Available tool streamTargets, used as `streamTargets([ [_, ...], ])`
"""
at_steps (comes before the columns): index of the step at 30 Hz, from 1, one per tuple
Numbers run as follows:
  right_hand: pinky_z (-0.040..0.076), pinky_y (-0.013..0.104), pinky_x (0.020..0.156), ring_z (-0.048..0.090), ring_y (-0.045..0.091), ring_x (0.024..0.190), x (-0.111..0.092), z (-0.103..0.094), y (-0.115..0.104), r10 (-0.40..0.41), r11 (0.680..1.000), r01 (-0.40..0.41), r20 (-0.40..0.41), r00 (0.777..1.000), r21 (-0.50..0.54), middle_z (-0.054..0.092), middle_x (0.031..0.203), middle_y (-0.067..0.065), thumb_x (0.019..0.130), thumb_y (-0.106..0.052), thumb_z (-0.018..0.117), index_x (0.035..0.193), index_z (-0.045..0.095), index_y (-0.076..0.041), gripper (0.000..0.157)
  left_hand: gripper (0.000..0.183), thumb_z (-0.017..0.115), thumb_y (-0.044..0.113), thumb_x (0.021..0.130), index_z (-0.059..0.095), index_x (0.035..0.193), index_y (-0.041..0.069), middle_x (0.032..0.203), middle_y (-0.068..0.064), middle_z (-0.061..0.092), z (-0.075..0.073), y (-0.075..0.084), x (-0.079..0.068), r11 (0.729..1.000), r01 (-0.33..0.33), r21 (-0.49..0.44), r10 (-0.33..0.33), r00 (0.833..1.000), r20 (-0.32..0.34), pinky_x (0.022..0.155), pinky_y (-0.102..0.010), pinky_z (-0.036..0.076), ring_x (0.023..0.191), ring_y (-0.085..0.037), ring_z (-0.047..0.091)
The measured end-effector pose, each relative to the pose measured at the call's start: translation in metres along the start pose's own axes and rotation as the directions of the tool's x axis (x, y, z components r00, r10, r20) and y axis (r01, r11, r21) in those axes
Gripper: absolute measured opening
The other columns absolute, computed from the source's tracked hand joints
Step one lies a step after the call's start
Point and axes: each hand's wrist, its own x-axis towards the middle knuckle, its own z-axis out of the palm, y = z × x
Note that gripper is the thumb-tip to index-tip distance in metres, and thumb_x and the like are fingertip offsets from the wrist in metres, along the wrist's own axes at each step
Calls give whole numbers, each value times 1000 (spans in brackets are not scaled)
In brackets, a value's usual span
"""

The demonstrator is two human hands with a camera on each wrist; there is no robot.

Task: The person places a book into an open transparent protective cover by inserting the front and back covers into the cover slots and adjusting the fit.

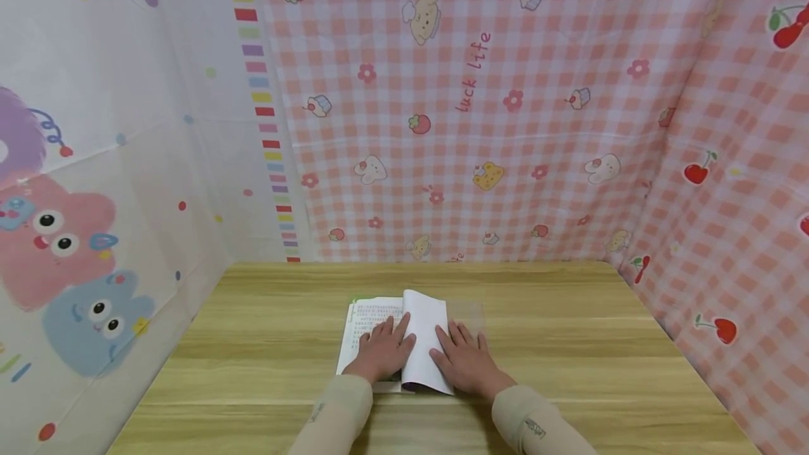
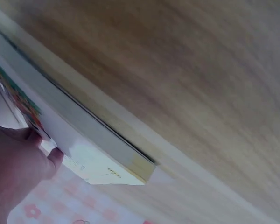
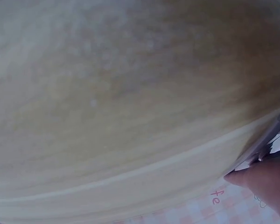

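A book (image 1: 380, 311) lies spread on the wooden table, with rows of print on its left page. From its middle rises a blank white leaf (image 1: 425, 343), its bottom edge curved. My left hand (image 1: 383, 351) rests on the printed page with fingers extended, the thumb side beside the leaf. My right hand (image 1: 469, 362) lies flat over the book's right side, fingers spread, its thumb at the leaf's right edge. A see-through cover flap (image 1: 470, 311) shows beyond those fingers. In the left wrist view, the book's thick page block (image 2: 100, 135) and a colourful picture (image 2: 18, 95) appear beside the fingers.
Bare wood of the table (image 1: 581, 357) surrounds the book. A pink checked cloth (image 1: 468, 146) hangs behind the table, another cherry-printed cloth (image 1: 746, 230) on the right, and a white cartoon cloth (image 1: 152, 188) on the left.
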Motion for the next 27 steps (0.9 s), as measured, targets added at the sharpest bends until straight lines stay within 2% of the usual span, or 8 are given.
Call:
streamTargets([
  [3,8,70,111,17,41,147,1,2,2,0,1000,0,3,1000,9,25,159,22,105,-51,31,154,35,-6,66,57,32,44,106,31,157,19,159,-20,27,-3,0,1,999,16,-51,-15,1000,18,111,-66,16,145,-41,24],
  [7,8,71,110,19,43,146,1,3,3,-10,999,10,-16,1000,33,26,159,24,105,-52,31,154,34,-4,68,57,37,43,105,34,156,18,158,-22,28,-5,3,-1,998,20,-64,-19,1000,22,110,-66,16,145,-42,24],
  [11,10,72,109,20,44,146,2,4,4,-8,999,10,-41,999,50,25,159,24,105,-51,31,154,34,-5,67,57,39,44,104,36,155,19,157,-23,31,-5,7,-3,1000,16,-7,-16,1000,3,110,-66,19,144,-41,26],
  [15,10,71,110,19,42,146,2,5,4,-1,1000,2,-32,999,31,26,159,21,105,-51,32,154,36,-9,65,56,38,43,105,35,156,19,156,-24,31,-4,10,-5,1000,11,25,-11,1000,-11,110,-67,19,143,-42,27],
  [21,9,71,110,18,42,147,3,5,5,-7,999,8,-27,1000,32,26,159,21,105,-52,30,154,37,-9,66,55,28,39,107,29,158,18,160,-21,24,-4,8,-3,995,37,-89,-36,999,12,112,-66,10,146,-41,20],
  [27,10,70,111,19,41,147,1,2,4,7,999,-6,-20,1000,50,27,159,21,106,-47,33,153,37,-7,62,56,29,38,106,29,158,16,160,-21,23,-7,8,-4,989,48,-139,-42,998,46,113,-66,7,147,-41,18],
])
